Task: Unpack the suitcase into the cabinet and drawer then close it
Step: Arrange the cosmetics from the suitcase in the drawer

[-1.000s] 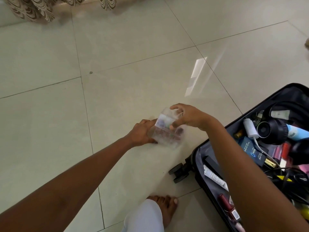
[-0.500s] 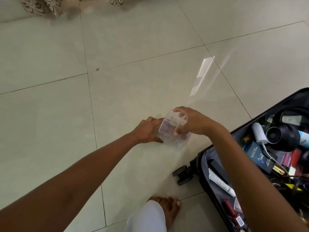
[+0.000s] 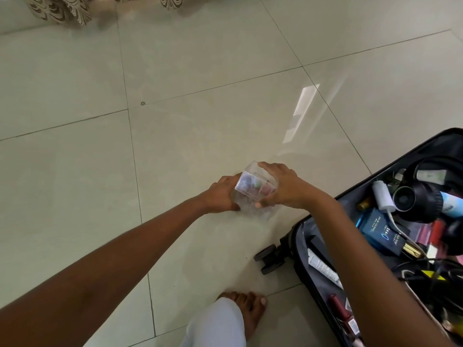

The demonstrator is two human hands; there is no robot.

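Observation:
A small clear plastic box (image 3: pixel 253 187) with pink and green bits inside is held low over the tiled floor, just left of the open black suitcase (image 3: pixel 304 269). My left hand (image 3: pixel 220 195) grips its left side. My right hand (image 3: pixel 280 187) curls over its top and right side, thumb underneath. The suitcase lies open at the right, packed with a white tube (image 3: pixel 323 267), a dark blue box (image 3: pixel 383 231), a black round device (image 3: pixel 416 200), a white charger (image 3: pixel 382 195) and a red lipstick (image 3: pixel 340 309). No cabinet or drawer is in view.
Glossy pale floor tiles (image 3: pixel 200 108) stretch ahead and to the left. A patterned curtain hem (image 3: pixel 60 8) hangs at the top left. My bare foot (image 3: pixel 246 311) and pale trouser leg stand at the bottom centre, beside the suitcase wheels (image 3: pixel 268 260).
Both hands have kept hold of the clear box and lowered it slightly toward the floor; the right hand has shifted further over its top. The view has tipped a little.

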